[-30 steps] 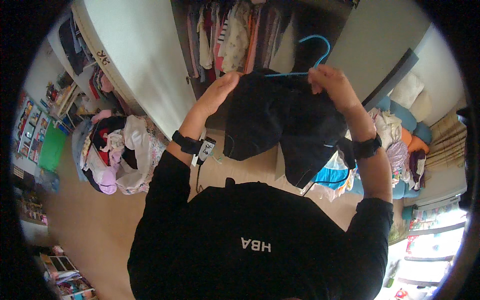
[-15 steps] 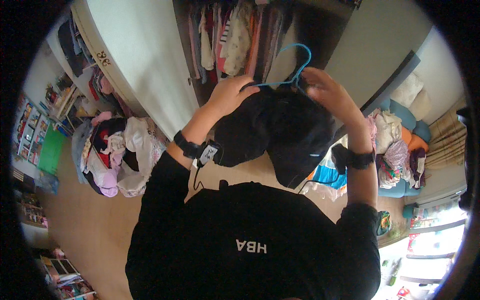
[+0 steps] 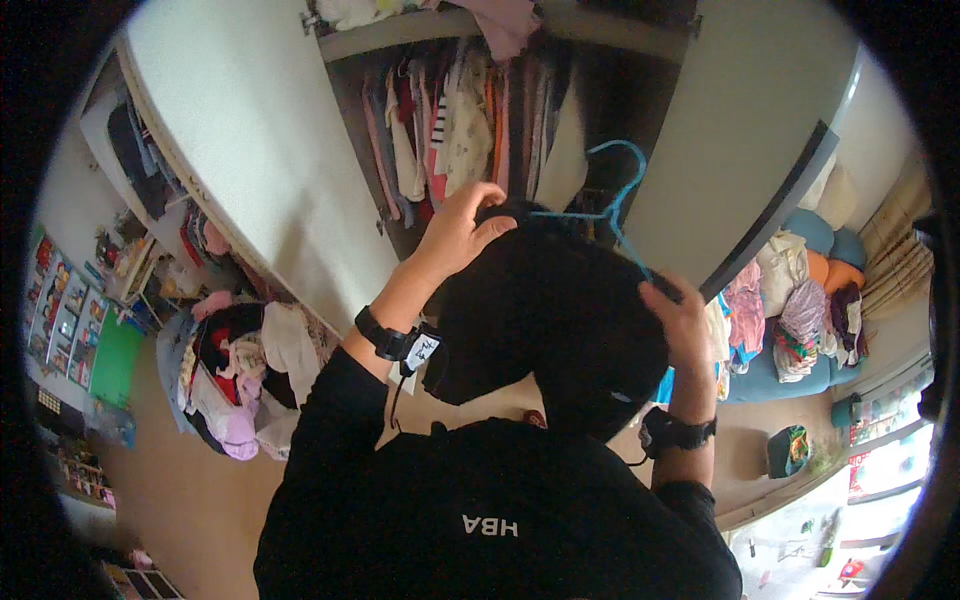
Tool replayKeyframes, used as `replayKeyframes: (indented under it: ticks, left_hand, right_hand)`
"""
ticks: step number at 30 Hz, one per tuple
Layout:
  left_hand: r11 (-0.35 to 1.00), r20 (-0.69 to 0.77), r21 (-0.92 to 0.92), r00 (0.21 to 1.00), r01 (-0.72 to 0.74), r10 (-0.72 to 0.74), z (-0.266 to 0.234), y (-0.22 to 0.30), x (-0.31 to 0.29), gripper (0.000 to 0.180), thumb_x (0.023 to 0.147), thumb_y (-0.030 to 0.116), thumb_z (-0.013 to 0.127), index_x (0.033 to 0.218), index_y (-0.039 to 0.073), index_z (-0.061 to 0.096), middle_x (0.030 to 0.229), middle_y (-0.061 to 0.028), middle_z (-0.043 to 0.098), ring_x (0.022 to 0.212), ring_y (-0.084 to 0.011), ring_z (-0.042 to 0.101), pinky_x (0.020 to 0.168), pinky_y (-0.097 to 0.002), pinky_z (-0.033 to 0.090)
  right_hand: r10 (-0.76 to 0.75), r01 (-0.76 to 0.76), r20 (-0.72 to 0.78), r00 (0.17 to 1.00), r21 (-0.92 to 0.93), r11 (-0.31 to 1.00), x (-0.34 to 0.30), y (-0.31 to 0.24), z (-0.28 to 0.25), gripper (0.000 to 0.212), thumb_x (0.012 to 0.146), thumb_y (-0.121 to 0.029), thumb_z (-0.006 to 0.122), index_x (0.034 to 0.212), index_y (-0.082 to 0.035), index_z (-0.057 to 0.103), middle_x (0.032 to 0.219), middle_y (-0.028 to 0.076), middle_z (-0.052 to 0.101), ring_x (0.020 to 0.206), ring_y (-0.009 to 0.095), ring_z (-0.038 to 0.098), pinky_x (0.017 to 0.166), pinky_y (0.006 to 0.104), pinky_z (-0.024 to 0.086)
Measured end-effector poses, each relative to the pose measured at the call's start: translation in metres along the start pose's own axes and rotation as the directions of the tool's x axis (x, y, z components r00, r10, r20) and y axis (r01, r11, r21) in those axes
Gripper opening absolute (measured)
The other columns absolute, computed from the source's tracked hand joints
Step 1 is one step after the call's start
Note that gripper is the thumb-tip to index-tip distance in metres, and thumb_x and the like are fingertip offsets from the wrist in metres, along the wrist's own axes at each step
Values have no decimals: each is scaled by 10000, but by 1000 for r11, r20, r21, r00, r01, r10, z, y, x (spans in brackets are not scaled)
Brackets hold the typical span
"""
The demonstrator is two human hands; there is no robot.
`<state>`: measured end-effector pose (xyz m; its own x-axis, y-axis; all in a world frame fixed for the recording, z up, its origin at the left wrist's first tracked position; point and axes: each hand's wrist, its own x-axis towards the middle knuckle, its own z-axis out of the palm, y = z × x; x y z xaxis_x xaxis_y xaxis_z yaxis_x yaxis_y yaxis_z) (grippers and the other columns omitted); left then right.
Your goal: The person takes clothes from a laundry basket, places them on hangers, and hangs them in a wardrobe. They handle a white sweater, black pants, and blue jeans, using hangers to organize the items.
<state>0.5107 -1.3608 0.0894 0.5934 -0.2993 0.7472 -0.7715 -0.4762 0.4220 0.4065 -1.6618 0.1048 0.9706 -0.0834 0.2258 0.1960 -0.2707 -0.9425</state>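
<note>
In front of my body a black garment hangs on a blue hanger, whose hook points up and curves to the left. My left hand is closed on the garment at the hanger's left end, thumb in front. At the lower right end of the hanger, my right hand is closed on the garment's other shoulder, a little blurred. The hanger tilts down to the right. Cloth hides both tips of the hanger, and the garment's exact kind is hard to make out.
Ahead stands an open wardrobe with hanging clothes, between a left door and a right door. A clothes heap lies at left. More clothes cover a blue sofa at right.
My right hand has moved from beside the hanger's neck down to its right end. The hanger and garment sit lower in view, and more of the wardrobe's top shows.
</note>
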Motion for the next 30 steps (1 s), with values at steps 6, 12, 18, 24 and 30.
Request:
replayKeyframes:
  ticks: [6, 12, 18, 24, 30]
  left_hand:
    - [966, -42, 4, 965, 260, -260, 8, -49, 6, 291, 894, 224, 595, 1086, 23, 507, 972, -138, 587, 875, -232, 599, 775, -334, 477]
    - [861, 42, -91, 866, 500, -498, 8, -118, -9, 241, 895, 151, 596, 1081, 18, 520, 942, -99, 602, 801, -167, 601, 714, -293, 501]
    - [683, 22, -171, 696, 710, -718, -9, -175, -28, 231, 912, 154, 572, 1089, 15, 520, 933, -59, 590, 810, -148, 591, 695, -290, 517]
    - [534, 10, -239, 552, 811, -834, -27, -195, -62, 234, 921, 171, 547, 1087, 8, 527, 948, -86, 597, 856, -165, 592, 689, -303, 517]
    - [404, -95, -192, 393, 895, -915, -37, -192, -80, 216, 907, 155, 550, 1054, -3, 530, 900, -95, 592, 790, -170, 601, 631, -293, 513]
  right_hand:
    - [125, -170, -450, 884, -61, 984, 52, 14, -27, 267, 845, -155, 640, 1033, 31, 604, 899, 41, 621, 806, 117, 554, 733, 240, 429]
    - [-112, 44, -530, 841, -139, 989, 147, 48, 1, 448, 868, -296, 628, 1116, 70, 556, 988, 187, 626, 908, 233, 560, 840, 310, 430]
    - [-128, -17, -602, 788, -230, 973, 314, 90, 40, 539, 891, -357, 558, 1194, 85, 498, 1115, 285, 577, 1030, 415, 560, 904, 428, 427]
    - [-277, -31, -590, 758, -458, 889, 519, 144, 81, 458, 897, -299, 517, 1198, 46, 513, 1091, 263, 594, 977, 431, 577, 838, 471, 468]
    - [-436, 95, -330, 837, -698, 710, 672, 127, 123, 427, 885, -267, 517, 1207, 13, 519, 1095, 207, 609, 953, 404, 590, 816, 465, 479]
